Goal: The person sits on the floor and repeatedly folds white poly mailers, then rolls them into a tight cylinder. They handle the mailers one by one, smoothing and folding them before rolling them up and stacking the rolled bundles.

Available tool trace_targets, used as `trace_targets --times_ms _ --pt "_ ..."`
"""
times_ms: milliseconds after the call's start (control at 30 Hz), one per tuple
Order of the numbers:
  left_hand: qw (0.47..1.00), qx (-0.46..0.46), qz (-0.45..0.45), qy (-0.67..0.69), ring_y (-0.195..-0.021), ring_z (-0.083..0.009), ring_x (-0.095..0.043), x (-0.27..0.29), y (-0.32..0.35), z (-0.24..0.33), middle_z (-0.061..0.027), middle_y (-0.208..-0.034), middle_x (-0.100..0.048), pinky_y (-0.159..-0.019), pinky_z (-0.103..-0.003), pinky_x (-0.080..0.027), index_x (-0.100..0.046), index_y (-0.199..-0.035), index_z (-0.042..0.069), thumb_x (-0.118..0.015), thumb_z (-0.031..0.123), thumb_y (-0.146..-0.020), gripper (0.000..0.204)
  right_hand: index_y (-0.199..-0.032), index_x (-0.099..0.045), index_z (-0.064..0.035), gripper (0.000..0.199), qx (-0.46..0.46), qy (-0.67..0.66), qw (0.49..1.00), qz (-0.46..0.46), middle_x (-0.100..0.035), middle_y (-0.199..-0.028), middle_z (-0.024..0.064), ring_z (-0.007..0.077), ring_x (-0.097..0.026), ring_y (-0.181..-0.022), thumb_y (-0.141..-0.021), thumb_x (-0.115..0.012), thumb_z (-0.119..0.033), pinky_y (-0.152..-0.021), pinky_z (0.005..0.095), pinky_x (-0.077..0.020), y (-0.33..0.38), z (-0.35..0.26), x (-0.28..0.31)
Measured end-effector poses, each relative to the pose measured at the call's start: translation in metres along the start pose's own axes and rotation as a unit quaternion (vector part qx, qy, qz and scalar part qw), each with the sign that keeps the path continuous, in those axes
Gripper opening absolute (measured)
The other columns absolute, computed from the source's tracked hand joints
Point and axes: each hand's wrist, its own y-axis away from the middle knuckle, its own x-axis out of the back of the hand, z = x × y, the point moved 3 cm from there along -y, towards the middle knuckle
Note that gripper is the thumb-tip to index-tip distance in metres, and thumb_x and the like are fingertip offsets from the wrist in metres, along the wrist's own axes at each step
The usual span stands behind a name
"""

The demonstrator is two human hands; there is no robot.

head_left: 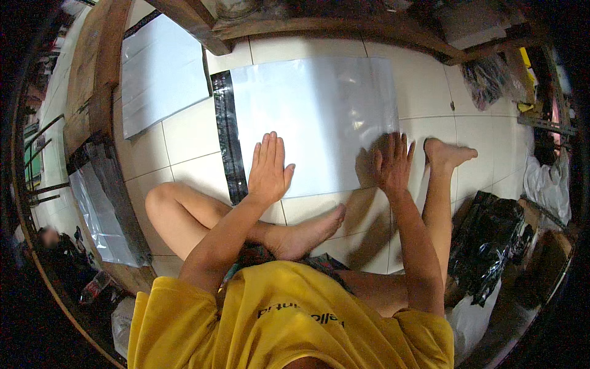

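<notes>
A large pale plastic mailer bag lies flat on the tiled floor in front of me, with a dark printed strip along its left edge. My left hand rests palm down near its lower left corner, fingers stretched out. Over the lower right corner is my right hand, its fingers extended and slightly apart, holding nothing. Whether its palm presses on the bag or hovers just above, I cannot tell.
Another pale plastic bag lies at the upper left. A grey plastic sheet drapes over wood at the left. Black plastic is heaped at the right. A wooden beam crosses the far side. My bare legs flank the bag's near side.
</notes>
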Motion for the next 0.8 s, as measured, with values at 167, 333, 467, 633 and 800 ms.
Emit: trace_targets --times_ms 167,333,467,633,800 --pt "1.000 0.000 -0.005 0.016 -0.150 -0.0427 -0.021 0.004 -0.003 0.001 -0.0309 -0.158 -0.025 -0.123 -0.054 -0.014 -0.028 -0.150 -0.011 -0.053 0.032 -0.098 0.073 -0.149 -0.034 0.0087 0.068 0.105 -0.067 0.986 0.113 -0.030 -0.157 0.0306 0.0430 -0.025 -0.149 -0.101 -0.047 -0.038 -0.121 0.0585 -0.0166 -0.145 0.004 0.009" --pt "0.997 -0.005 0.037 0.064 -0.144 -0.0492 -0.028 0.004 -0.006 -0.001 -0.0338 -0.152 -0.032 -0.120 -0.059 -0.019 -0.036 -0.142 -0.013 -0.063 0.026 -0.091 0.069 -0.149 -0.036 0.0050 0.074 0.141 -0.038 0.988 0.056 -0.031 -0.156 0.0317 0.0455 -0.027 -0.147 -0.098 -0.052 -0.046 -0.121 0.0583 -0.0188 -0.185 -0.001 -0.006" --pt "0.976 -0.042 0.115 0.178 -0.135 -0.0502 -0.038 0.004 -0.061 0.025 -0.0300 -0.145 -0.042 -0.115 -0.060 -0.027 -0.045 -0.137 -0.005 -0.068 0.019 -0.087 0.060 -0.155 -0.032 -0.0058 0.075 0.155 -0.069 0.983 0.068 -0.026 -0.159 0.0293 0.0451 -0.022 -0.149 -0.098 -0.048 -0.052 -0.121 0.0591 -0.0159 -0.178 0.002 -0.012" --pt "0.948 -0.176 0.221 0.146 -0.138 -0.0473 -0.037 -0.001 -0.209 0.084 -0.0300 -0.147 -0.043 -0.119 -0.053 -0.027 -0.045 -0.138 -0.011 -0.063 0.033 -0.090 0.068 -0.154 -0.036 -0.0112 0.074 0.178 -0.051 0.981 0.063 -0.026 -0.159 0.0303 0.0476 -0.023 -0.148 -0.097 -0.050 -0.056 -0.119 0.0619 -0.0174 -0.190 0.006 -0.018" --pt "0.974 -0.090 0.177 0.109 -0.140 -0.0485 -0.035 -0.003 -0.208 0.044 -0.0328 -0.149 -0.039 -0.119 -0.053 -0.026 -0.040 -0.140 -0.015 -0.063 0.037 -0.091 0.074 -0.156 -0.035 -0.0138 0.077 0.150 -0.062 0.986 0.047 -0.023 -0.160 0.0298 0.0491 -0.021 -0.149 -0.096 -0.051 -0.060 -0.120 0.0616 -0.0154 -0.180 0.006 -0.009"
